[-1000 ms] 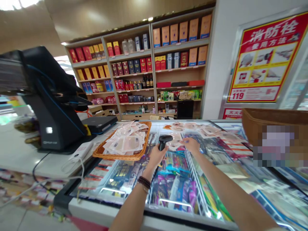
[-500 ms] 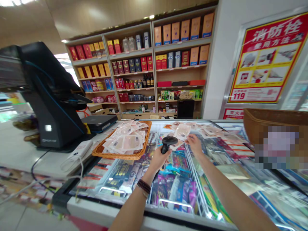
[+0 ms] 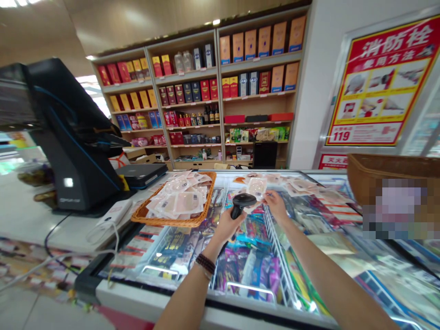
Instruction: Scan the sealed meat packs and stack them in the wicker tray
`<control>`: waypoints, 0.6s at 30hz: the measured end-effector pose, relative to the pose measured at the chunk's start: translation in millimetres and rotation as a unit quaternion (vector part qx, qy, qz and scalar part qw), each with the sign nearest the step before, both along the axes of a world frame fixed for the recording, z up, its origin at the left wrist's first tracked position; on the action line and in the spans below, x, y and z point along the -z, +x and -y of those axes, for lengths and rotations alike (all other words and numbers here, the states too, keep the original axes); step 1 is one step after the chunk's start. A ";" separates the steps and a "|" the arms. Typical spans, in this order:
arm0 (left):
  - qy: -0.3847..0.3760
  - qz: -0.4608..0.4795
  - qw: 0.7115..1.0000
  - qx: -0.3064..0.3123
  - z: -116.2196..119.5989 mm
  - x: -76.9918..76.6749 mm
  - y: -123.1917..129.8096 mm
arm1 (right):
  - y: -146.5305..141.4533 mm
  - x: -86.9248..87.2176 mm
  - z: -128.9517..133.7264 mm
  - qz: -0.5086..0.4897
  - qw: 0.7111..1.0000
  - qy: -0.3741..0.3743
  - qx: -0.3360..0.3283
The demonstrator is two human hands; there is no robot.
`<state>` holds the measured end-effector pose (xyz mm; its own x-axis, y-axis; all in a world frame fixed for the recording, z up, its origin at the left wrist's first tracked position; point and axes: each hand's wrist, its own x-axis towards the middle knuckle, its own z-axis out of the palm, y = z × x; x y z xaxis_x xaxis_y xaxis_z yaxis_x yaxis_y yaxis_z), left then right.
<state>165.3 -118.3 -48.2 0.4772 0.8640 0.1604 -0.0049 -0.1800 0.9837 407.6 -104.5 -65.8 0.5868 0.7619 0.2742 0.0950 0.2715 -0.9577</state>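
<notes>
My left hand [image 3: 229,225] is wrapped round the handle of a black barcode scanner [image 3: 243,200], its head tilted toward the packets ahead. With fingertips pinched, my right hand [image 3: 276,207] grips the edge of a clear flat packet [image 3: 257,187] just above the freezer's glass lid [image 3: 202,266]. More such packets [image 3: 302,185] lie spread on the glass beyond and to the right. To the left, a wicker basket [image 3: 192,223] holds a heap of similar packets [image 3: 178,201].
A black point-of-sale terminal [image 3: 75,146] stands on the white counter at left, beside a flat black device [image 3: 142,175]. A brown box [image 3: 395,174] sits on the right. Under the glass lie colourful packaged goods [image 3: 250,270]. Shelves of boxed bottles [image 3: 189,91] line the back wall.
The scanner has shifted slightly to the right and turned a little. The packet in my right hand is now slightly more raised and tilted. The basket stays in place.
</notes>
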 end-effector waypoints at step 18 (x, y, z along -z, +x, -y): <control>0.002 0.019 1.000 -0.010 1.2 -5.6 -2.1 | 3.3 4.8 -1.7 0.031 0.999 0.021 0.000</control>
